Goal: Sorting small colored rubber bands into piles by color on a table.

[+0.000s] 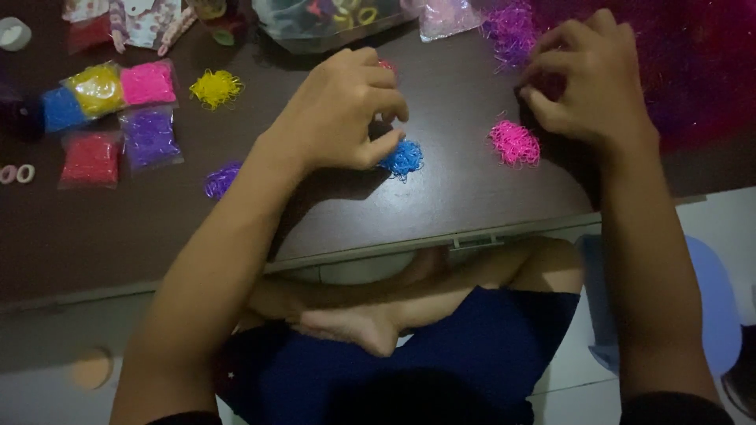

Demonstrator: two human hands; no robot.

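Observation:
My left hand hovers over the dark brown table, fingers curled, with thumb and forefinger pinching at a small pile of blue rubber bands. My right hand rests at the table's right side with bent fingers, just above a pile of pink rubber bands and beside a pile of purple-magenta bands. Whether the right hand's fingers hold any bands is hidden.
Small bags of blue, yellow, pink, red and purple bands lie at the left. Loose yellow and purple piles sit nearby. More bags line the far edge. My crossed legs are below the table edge.

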